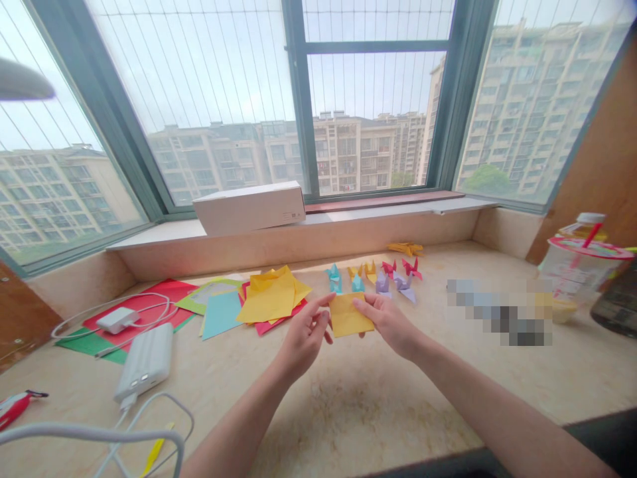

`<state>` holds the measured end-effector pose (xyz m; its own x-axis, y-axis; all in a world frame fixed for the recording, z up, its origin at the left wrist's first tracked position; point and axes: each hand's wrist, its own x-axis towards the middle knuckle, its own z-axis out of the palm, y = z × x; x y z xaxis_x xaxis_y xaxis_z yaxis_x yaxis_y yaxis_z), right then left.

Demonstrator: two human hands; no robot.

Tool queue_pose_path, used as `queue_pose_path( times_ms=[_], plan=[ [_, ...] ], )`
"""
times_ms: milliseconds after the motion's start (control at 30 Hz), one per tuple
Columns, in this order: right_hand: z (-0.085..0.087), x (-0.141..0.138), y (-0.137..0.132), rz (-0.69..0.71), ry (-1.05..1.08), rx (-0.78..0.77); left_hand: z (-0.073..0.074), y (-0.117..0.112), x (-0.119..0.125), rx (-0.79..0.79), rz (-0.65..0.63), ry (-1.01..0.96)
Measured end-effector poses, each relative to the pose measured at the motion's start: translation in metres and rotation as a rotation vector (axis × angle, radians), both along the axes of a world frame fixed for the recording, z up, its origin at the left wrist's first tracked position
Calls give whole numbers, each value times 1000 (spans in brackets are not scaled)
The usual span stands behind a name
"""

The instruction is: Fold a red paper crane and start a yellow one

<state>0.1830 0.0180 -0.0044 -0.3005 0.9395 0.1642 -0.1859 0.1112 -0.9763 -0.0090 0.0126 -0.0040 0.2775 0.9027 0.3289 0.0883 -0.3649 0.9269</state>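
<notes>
Both my hands hold one folded yellow paper sheet (348,315) just above the stone countertop (378,405). My left hand (304,337) pinches its upper left corner between thumb and forefinger. My right hand (387,320) grips the right edge, fingers closed on the paper. Just behind the sheet stand several small folded paper cranes (378,275) in blue, yellow, red and purple. To the left of them lies a loose pile of coloured paper sheets (271,295), yellow on top.
A white power bank (146,358) with cables and a white charger (117,320) lie at the left on red and green paper. A white box (249,207) rests on the window ledge. A plastic drink cup (580,265) with a straw stands at the right.
</notes>
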Motion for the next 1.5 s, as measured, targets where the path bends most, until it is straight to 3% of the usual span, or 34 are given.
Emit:
queue_pose_path(
  times_ms=[333, 500, 600, 700, 800, 967, 1133, 1500],
  plan=[
    [-6, -3, -3, 9, -32, -64, 0, 1, 0, 5, -19, 79],
    [-2, 1, 0, -118, -117, 151, -3, 7, -3, -75, -3, 69],
    [2, 5, -1, -65, -137, 247, -2, 6, -4, -116, 19, 70],
    [2, 5, -3, 2, -80, 181, -1, 4, -2, -140, -5, 97],
    [-1, 3, -3, -66, -72, 134, -1, 2, -1, -165, -69, 98],
    [-1, 5, 2, -180, -40, 150, 4, -2, 0, -254, -135, -12],
    [-1, 9, 5, -239, -52, 272, 11, -6, 1, -299, -98, -87],
    [-2, 8, 1, -204, -79, 304, 12, -8, 4, -347, -158, -58]
  ],
)
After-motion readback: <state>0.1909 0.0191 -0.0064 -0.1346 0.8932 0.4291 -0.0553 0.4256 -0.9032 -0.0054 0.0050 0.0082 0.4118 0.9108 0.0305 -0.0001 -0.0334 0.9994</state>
